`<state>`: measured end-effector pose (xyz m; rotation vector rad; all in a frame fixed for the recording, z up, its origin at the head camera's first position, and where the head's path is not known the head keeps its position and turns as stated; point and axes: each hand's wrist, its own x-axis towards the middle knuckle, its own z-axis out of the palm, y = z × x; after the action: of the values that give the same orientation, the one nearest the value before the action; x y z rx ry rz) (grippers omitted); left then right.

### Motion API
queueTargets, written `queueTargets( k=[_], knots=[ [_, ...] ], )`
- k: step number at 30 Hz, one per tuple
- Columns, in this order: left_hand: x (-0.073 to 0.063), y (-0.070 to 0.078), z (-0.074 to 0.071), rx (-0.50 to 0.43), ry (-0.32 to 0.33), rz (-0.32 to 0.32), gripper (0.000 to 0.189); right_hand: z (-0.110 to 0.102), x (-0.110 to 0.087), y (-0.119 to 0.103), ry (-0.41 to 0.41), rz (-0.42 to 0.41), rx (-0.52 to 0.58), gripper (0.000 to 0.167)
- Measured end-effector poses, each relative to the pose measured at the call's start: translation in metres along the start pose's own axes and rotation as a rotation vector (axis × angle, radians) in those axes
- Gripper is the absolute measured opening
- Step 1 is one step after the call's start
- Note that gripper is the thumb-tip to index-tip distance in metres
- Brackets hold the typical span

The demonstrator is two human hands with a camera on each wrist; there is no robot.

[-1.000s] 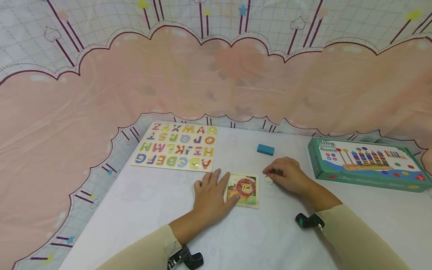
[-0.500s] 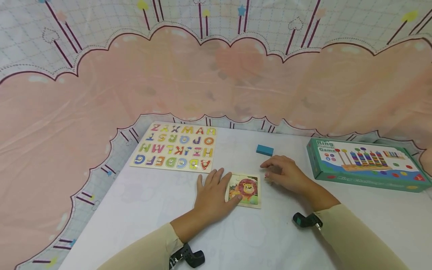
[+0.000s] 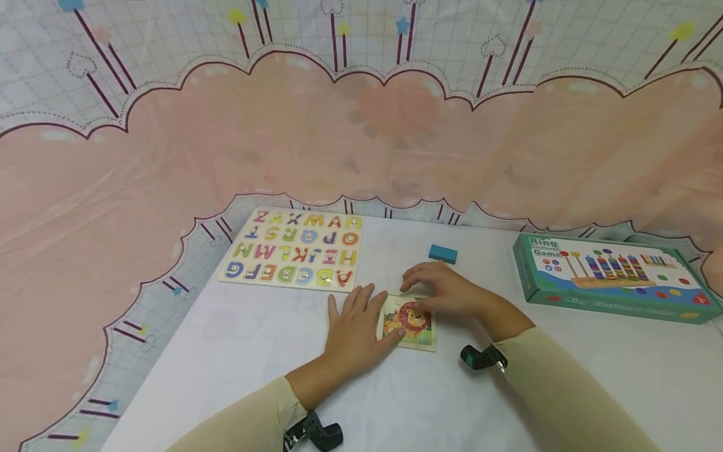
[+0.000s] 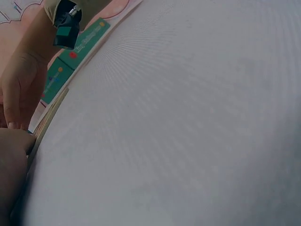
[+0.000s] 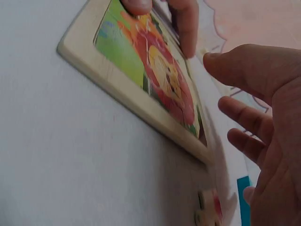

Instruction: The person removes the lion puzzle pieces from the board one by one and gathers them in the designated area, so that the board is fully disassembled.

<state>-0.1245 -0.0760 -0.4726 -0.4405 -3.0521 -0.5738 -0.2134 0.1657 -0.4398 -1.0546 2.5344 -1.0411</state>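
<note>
A small wooden lion puzzle (image 3: 417, 323) in a square frame lies flat on the white table. My left hand (image 3: 354, 329) rests along its left side, fingers spread, with the thumb over the lower part of the picture. Above the puzzle's upper right corner hovers my right hand (image 3: 446, 289); the right wrist view shows its fingers loosely bent and apart, holding nothing. A loose puzzle piece (image 5: 211, 207) lies on the table beside the frame in that view; in the head view the right hand hides it.
A wooden alphabet board (image 3: 294, 248) lies at the back left. Behind my right hand sits a blue block (image 3: 443, 253). The green Ring Challenge Game box (image 3: 615, 276) stands at the right. A patterned pink cloth (image 3: 339, 144) hangs behind the table.
My right hand has let go of the loose piece and moved left, over the puzzle's upper right corner. The left hand stays in place on the puzzle.
</note>
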Motion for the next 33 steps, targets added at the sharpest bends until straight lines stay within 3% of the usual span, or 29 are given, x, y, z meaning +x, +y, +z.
queueTargets(
  k=[11, 25, 33],
  knots=[
    [-0.003, -0.001, 0.003, 0.003, 0.008, -0.005, 0.084, 0.017, 0.012, -0.001, -0.077, 0.071, -0.049, 0.026],
    [-0.002, -0.003, 0.003, -0.061, 0.056, 0.016, 0.079, 0.014, 0.012, -0.005, -0.107, 0.094, -0.078, 0.031],
    [0.004, 0.004, 0.002, -0.078, 0.049, -0.01, 0.074, 0.008, 0.01, -0.001, -0.135, 0.095, -0.046, 0.033]
  ],
)
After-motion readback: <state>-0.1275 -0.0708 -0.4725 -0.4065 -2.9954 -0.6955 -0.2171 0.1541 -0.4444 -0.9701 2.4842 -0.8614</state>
